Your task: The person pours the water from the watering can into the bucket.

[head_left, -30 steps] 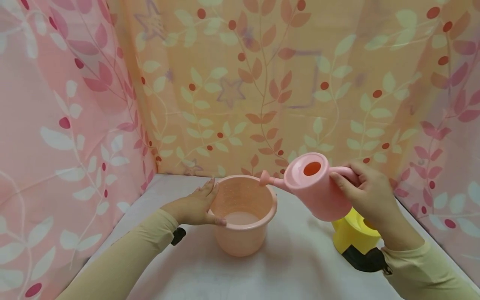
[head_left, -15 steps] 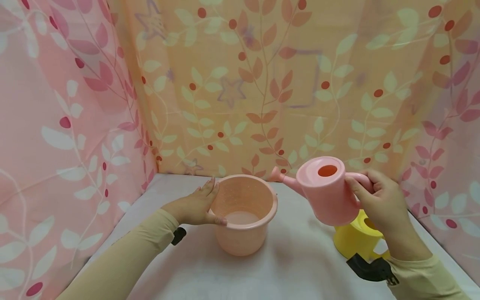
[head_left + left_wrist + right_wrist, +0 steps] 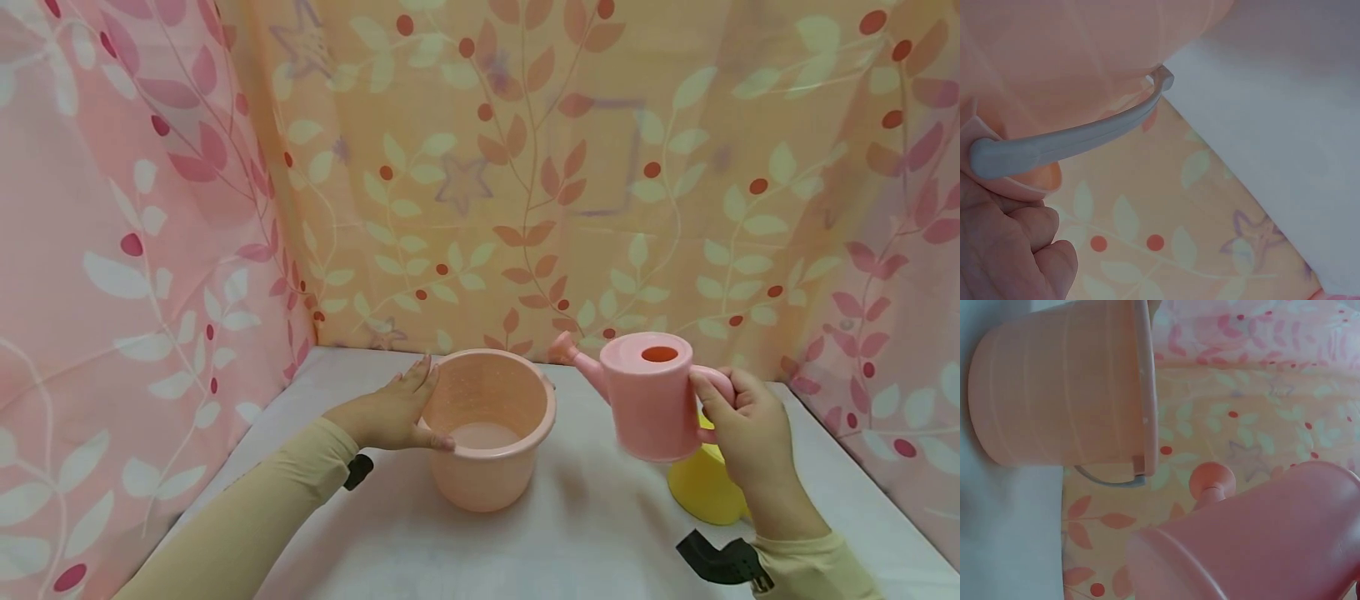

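On the table stands a peach plastic bucket (image 3: 483,479), its grey handle (image 3: 1079,140) hanging down on the far side in the left wrist view. My left hand (image 3: 390,412) rests on the bucket's left rim, fingers extended and thumb laid across the front of the rim. To the right, my right hand (image 3: 753,442) grips the handle of a pink watering can (image 3: 652,404) with an orange opening on top. The can is held raised and nearly level, its sprinkler head (image 3: 1213,480) pointing left, just beyond the bucket's right rim.
A yellow watering can (image 3: 705,487) stands on the white table (image 3: 585,550) behind the right hand, partly hidden by the pink can and hand. Leaf-patterned fabric walls (image 3: 525,183) enclose the table at the back and both sides.
The right hand has drawn the pink watering can rightward and down, from sprinkler head over the bucket to clear of it, and tipped it back level. Left hand and bucket have stayed still.
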`<state>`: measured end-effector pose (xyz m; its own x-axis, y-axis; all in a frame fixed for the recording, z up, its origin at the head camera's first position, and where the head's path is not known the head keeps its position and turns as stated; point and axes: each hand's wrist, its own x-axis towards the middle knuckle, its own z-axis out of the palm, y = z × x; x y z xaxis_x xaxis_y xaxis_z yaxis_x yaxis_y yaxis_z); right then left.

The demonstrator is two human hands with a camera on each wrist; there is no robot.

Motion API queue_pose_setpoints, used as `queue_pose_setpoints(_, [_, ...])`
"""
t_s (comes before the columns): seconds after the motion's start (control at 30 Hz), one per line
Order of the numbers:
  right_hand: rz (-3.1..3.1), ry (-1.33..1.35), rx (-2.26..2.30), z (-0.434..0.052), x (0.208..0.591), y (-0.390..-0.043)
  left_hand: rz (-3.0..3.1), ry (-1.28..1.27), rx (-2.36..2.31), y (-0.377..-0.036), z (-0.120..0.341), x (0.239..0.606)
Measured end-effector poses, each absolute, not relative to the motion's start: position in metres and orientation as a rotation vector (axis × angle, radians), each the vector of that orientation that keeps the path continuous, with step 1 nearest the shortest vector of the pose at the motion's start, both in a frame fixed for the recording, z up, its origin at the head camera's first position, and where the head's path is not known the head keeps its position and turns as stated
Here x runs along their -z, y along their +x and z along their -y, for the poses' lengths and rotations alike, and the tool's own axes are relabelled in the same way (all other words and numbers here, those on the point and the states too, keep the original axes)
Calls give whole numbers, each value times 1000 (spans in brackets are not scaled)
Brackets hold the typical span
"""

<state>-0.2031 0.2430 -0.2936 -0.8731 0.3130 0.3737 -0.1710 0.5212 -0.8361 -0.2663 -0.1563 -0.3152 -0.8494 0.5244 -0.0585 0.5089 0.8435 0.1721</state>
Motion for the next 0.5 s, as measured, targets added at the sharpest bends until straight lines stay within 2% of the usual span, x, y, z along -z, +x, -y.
queue_pose_setpoints(0.5, [2258, -276, -1443, -239, 334, -208, -2913, 831, -253, -263, 155, 312])
